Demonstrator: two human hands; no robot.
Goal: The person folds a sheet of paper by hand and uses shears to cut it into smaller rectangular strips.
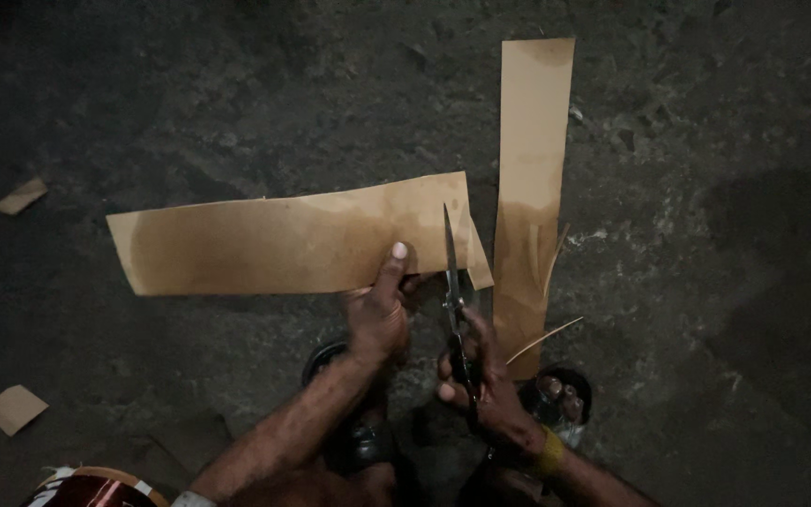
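My left hand (379, 314) pinches the lower right edge of a long tan paper sheet (274, 239), held out flat to the left above the floor. My right hand (481, 380) grips a pair of metal scissors (452, 282) by the handles. The blades point away from me and sit in the sheet's right end, where a small flap (477, 258) hangs to the right of the blades. A yellow band is on my right wrist.
A second long tan strip (529, 169) lies upright on the dark concrete floor at right, with thin slivers beside it. Small paper scraps (13, 408) (21, 195) lie at left. My sandalled feet (560, 399) are below; a coppery coil (96, 488) is at bottom left.
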